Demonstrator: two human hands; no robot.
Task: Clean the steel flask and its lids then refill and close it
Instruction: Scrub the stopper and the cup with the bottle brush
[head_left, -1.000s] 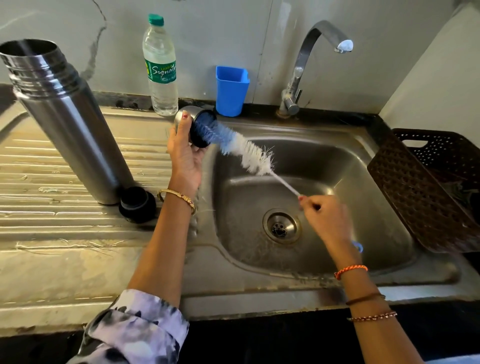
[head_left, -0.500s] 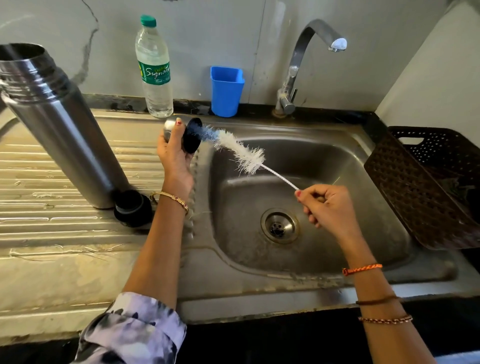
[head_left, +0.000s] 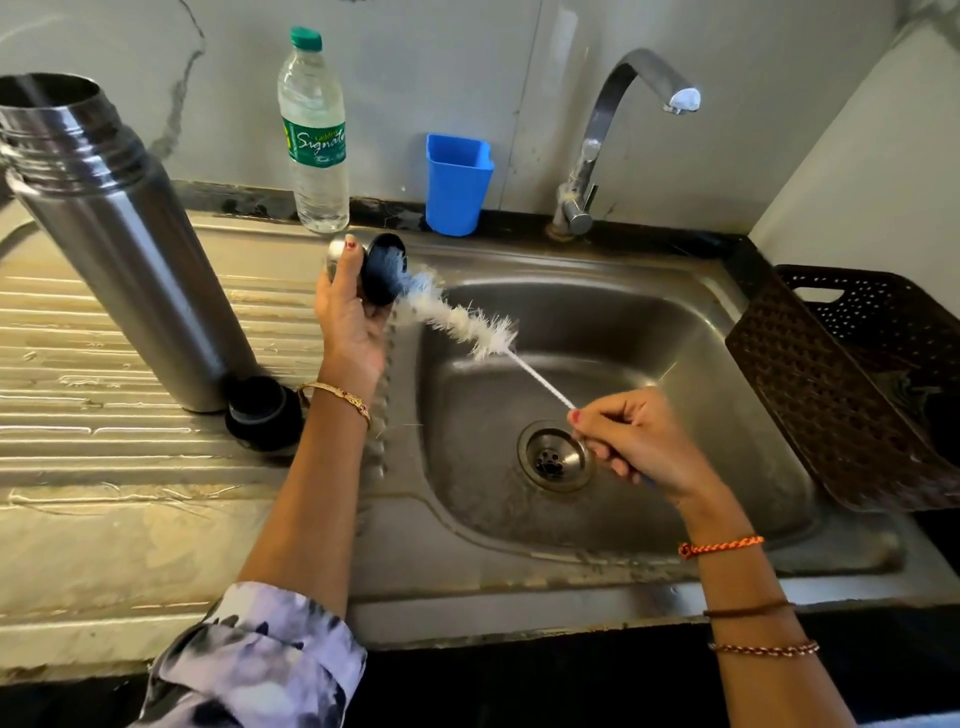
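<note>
Left hand (head_left: 349, 317), centre-left of frame, gripped the steel cup lid (head_left: 382, 270) at the sink's left rim, thumb across the lid's steel outside, dark open mouth turned toward the right of frame. Right hand (head_left: 631, 441), lower centre-right above the drain (head_left: 555, 457), curled around the thin wire handle of the bottle brush (head_left: 457, 322), pinched between thumb and fingers. Brush ran diagonally up-left from that hand; blue-tipped bristle end sat inside the lid's mouth, white bristles outside it, over the basin.

Steel flask (head_left: 124, 244) stood open-topped at upper left on the ridged draining surface (head_left: 104, 467), leaning in the wide-angle view. Black inner stopper (head_left: 262, 413) sat on the same surface, touching or just beside the flask's base, near the left wrist.

Along the back ledge: plastic water bottle (head_left: 314, 135) with green cap, upright; blue plastic cup (head_left: 457, 184) to its right; curved tap (head_left: 618, 130) further right, spout over the sink (head_left: 649, 322). No water seen running. Brown perforated basket (head_left: 841, 384) at right edge, tilted against the sink's rim.

Gold bangle on left wrist, thread bands on right forearm, patterned sleeve at bottom left.
</note>
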